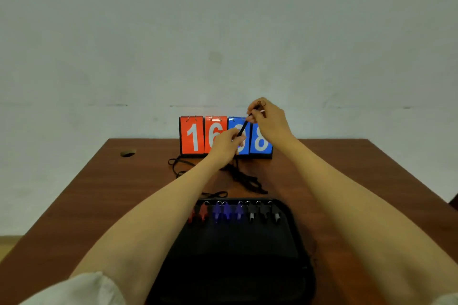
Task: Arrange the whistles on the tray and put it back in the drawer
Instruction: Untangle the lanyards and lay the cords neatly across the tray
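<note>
A black tray [235, 267] lies on the brown table near me. Along its far edge stands a row of whistles: two red whistles [198, 213], three blue whistles [226, 212] and three black whistles [264, 213], each with a metal ring. Both hands are raised above the table in front of the scoreboard. My left hand [226, 143] and my right hand [269, 119] pinch a taut black lanyard [243, 127] stretched between them; a small ring shows at my right fingertips. The lanyard's loose end hangs to the table.
A flip scoreboard [195, 136] with red and blue number cards stands at the table's far edge against the wall. Tangled black lanyards [247, 181] lie between it and the tray, another loop [177, 166] to the left. A small round object [128, 153] sits far left.
</note>
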Demonstrator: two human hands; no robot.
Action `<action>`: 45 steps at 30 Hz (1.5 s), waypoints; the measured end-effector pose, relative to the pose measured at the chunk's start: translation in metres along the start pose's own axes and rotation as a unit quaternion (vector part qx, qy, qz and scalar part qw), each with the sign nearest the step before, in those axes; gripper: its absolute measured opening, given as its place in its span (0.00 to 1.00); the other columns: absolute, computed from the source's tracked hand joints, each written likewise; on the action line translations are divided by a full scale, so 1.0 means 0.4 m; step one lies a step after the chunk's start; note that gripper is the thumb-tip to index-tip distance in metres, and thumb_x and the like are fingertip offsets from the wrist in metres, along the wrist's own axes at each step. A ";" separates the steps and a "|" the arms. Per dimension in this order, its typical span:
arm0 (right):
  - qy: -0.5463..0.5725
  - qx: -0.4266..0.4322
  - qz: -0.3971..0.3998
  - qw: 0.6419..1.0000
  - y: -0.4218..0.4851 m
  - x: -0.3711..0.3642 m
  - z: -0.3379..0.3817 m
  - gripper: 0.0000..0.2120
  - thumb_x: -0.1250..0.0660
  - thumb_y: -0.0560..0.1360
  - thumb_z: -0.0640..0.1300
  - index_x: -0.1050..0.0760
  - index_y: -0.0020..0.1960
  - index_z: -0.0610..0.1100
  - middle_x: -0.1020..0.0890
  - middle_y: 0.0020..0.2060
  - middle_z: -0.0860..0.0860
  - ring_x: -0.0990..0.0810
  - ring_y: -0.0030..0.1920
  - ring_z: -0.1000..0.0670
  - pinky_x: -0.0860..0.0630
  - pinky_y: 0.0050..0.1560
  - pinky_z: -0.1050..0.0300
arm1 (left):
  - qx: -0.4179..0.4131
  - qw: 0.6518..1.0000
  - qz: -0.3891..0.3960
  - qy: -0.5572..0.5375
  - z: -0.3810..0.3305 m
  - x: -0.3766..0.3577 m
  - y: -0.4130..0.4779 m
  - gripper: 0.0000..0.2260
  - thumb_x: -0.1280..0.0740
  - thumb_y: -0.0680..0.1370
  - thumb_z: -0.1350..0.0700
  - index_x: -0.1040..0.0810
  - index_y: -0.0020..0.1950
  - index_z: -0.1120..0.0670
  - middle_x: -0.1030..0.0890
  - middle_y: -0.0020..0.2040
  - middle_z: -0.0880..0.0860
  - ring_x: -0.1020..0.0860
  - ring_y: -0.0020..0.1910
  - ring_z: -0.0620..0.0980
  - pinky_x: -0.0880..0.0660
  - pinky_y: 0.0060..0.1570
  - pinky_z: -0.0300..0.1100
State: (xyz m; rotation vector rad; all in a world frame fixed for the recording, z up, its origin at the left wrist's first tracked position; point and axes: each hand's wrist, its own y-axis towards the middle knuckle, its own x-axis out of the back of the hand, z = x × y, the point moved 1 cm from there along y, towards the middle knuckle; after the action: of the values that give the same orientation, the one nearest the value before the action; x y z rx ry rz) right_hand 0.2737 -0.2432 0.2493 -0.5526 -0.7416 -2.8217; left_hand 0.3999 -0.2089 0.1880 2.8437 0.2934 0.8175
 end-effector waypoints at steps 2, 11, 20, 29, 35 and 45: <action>0.029 0.010 -0.071 0.997 0.016 0.056 0.028 0.08 0.45 0.79 0.33 0.28 0.48 0.40 0.21 0.43 0.46 0.21 0.38 0.54 0.24 0.41 0.71 | 0.004 0.999 -0.009 0.032 -0.005 0.016 -0.006 0.06 0.40 0.81 0.59 0.25 0.51 0.60 0.24 0.41 0.55 0.28 0.31 0.46 0.31 0.29 0.28; -0.047 0.008 -0.170 0.984 0.032 0.219 0.052 0.09 0.46 0.80 0.33 0.27 0.52 0.38 0.20 0.48 0.42 0.20 0.51 0.46 0.25 0.52 0.55 | 0.046 0.974 -0.081 0.205 0.027 0.132 -0.018 0.14 0.42 0.82 0.56 0.24 0.61 0.62 0.20 0.54 0.62 0.21 0.49 0.59 0.26 0.45 0.46; -0.036 -0.113 -0.160 0.980 -0.034 0.237 -0.018 0.08 0.44 0.79 0.34 0.27 0.47 0.41 0.20 0.43 0.44 0.19 0.34 0.51 0.21 0.48 0.52 | -0.016 0.952 -0.135 0.273 0.019 0.244 -0.081 0.13 0.43 0.82 0.57 0.22 0.56 0.63 0.20 0.52 0.62 0.23 0.51 0.60 0.31 0.45 0.44; -0.160 -0.184 -0.059 0.968 -0.200 0.172 -0.095 0.07 0.35 0.74 0.37 0.18 0.44 0.36 0.18 0.33 0.43 0.23 0.26 0.56 0.20 0.50 0.52 | 0.025 0.933 -0.098 0.344 0.121 0.286 -0.253 0.12 0.40 0.80 0.51 0.20 0.57 0.54 0.18 0.54 0.56 0.22 0.54 0.58 0.29 0.43 0.46; -0.178 -0.265 0.040 0.947 -0.316 0.128 -0.161 0.10 0.35 0.76 0.38 0.18 0.44 0.33 0.18 0.34 0.42 0.22 0.35 0.48 0.21 0.55 0.48 | 0.110 0.924 0.012 0.367 0.223 0.266 -0.361 0.12 0.40 0.81 0.55 0.22 0.60 0.54 0.19 0.56 0.56 0.21 0.53 0.58 0.25 0.48 0.46; -0.232 -0.299 0.114 0.919 -0.478 0.140 -0.243 0.08 0.27 0.72 0.41 0.18 0.38 0.36 0.17 0.33 0.42 0.21 0.30 0.49 0.19 0.44 0.54 | 0.155 0.921 0.038 0.354 0.311 0.220 -0.500 0.11 0.36 0.79 0.50 0.20 0.52 0.56 0.18 0.52 0.58 0.21 0.52 0.60 0.25 0.47 0.47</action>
State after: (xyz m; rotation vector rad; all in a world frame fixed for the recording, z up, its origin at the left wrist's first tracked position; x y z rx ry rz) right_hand 0.1435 -0.1314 0.1089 -1.3341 0.1660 -2.6749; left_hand 0.5119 -0.0083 0.0857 2.7096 0.4288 1.9641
